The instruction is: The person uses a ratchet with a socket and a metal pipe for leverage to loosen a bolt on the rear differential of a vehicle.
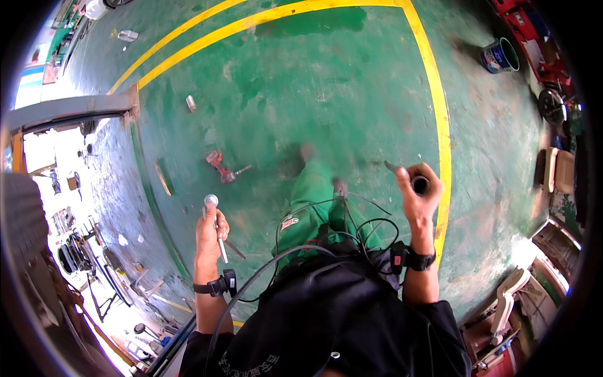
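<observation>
My left hand (208,232) is closed around a shiny metal ratchet wrench (211,200), its round head standing above the fingers. A thin dark rod (235,249) also sticks out below that hand. On the right, my right hand (419,195) is wrapped round a dark hollow tube (420,184), whose open end faces up. A dark pointed piece (391,166) shows beyond the thumb; I cannot tell whether it belongs to the tube. A red power tool (220,168) with a long metal shank lies on the floor ahead of my left hand.
Yellow lines (444,138) cross the green floor. A small can (191,103), a narrow strip (163,178) and a silvery bottle (127,36) lie left. A grey beam (75,110) juts in there. At right are a blue bucket (499,56) and seat parts (558,171). Black cables (361,234) hang before me.
</observation>
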### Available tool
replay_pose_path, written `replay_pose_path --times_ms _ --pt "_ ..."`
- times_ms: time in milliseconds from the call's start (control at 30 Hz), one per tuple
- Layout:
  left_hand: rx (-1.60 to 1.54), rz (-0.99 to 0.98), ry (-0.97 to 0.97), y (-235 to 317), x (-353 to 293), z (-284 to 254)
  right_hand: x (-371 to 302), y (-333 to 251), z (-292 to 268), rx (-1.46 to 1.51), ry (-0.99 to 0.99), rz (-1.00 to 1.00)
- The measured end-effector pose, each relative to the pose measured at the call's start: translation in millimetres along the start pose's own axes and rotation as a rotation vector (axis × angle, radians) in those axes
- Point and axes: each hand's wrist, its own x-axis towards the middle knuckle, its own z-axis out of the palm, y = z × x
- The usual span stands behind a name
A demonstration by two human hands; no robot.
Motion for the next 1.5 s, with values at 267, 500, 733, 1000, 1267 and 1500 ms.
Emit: replay_pose_path --times_ms 267,500,733,1000,1267,1500 --pt "0.281 -0.275 0.239 -39 169 -48 144 2 -24 -0.094 0.132 -0.026" --pt "0.308 -0.320 0.137 97 264 -5 292 -69 14 -0.083 0.285 0.024" --pt "0.384 -0.141 0.096 219 368 23 439 -169 102 0.095 0.198 -0.085" --pt "0.356 -0.334 0.235 276 425 23 638 -285 271 0.276 -0.004 -0.246" --pt "-0.601 -0.431 0.503 282 474 12 770 -454 494 0.138 -0.326 -0.410" --pt "-0.573 -0.199 0.583 495 650 -67 863 -606 707 0.281 -0.500 -0.618"
